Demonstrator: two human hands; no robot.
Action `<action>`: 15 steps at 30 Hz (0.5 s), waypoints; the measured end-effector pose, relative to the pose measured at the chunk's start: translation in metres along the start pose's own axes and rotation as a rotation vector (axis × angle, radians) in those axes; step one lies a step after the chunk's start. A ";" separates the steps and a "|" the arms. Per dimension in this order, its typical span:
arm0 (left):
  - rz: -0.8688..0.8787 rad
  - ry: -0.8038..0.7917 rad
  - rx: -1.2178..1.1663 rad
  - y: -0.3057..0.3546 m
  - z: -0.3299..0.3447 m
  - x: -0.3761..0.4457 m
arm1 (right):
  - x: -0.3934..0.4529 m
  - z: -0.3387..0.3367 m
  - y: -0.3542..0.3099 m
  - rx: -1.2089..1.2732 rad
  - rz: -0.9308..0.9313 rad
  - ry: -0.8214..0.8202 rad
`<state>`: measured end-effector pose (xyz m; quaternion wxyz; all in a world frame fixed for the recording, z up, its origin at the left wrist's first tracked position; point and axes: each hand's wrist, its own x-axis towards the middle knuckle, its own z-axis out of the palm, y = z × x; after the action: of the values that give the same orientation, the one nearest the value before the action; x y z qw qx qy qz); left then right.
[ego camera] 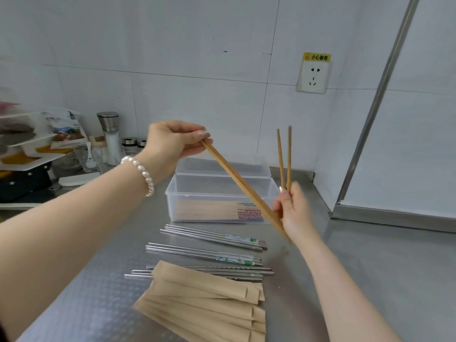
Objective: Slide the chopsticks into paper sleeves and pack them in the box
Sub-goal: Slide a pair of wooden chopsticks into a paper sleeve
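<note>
Each hand [172, 140] [294, 208] pinches seemingly two wooden chopsticks [243, 187] [285, 159].

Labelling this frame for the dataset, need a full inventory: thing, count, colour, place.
wooden chopsticks, slanted pair: two, tan, held between both hands
wooden chopsticks, upright pair: two, tan, in right hand
metal chopsticks: three groups, silver, two groups with green-white bands, on counter before box
paper sleeves: fanned stack, count unclear, brown kraft, near counter edge
plastic box: one, clear, behind the chopsticks; sleeved chopsticks inside
lid: one, clear, behind box
grinder: one, steel-topped, back left
wall socket: one, white, yellow label above
counter: steel
bracelet: white beads, left wrist
left hand: pinches slanted pair's top
right hand: holds upright pair, touches slanted pair
</note>
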<state>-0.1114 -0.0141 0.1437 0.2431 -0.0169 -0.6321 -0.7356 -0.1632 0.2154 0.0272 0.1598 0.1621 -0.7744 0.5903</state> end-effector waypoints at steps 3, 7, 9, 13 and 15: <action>-0.040 0.085 -0.077 -0.005 -0.035 0.005 | 0.002 0.000 0.009 -0.143 -0.088 -0.117; -0.088 0.191 -0.179 -0.012 -0.077 0.005 | -0.003 0.009 0.017 -0.506 -0.042 -0.448; -0.123 0.228 -0.205 -0.021 -0.088 0.004 | -0.009 0.018 0.018 -0.626 -0.053 -0.600; -0.192 0.288 -0.251 -0.042 -0.092 0.000 | -0.020 0.043 0.015 -0.822 -0.137 -0.702; -0.211 0.299 -0.278 -0.051 -0.086 -0.004 | -0.023 0.048 0.014 -0.880 -0.188 -0.673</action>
<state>-0.1034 -0.0893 0.0780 0.2513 0.1252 -0.4797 -0.8313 -0.1511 0.1737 -0.0076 0.0082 0.3278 -0.9382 0.1104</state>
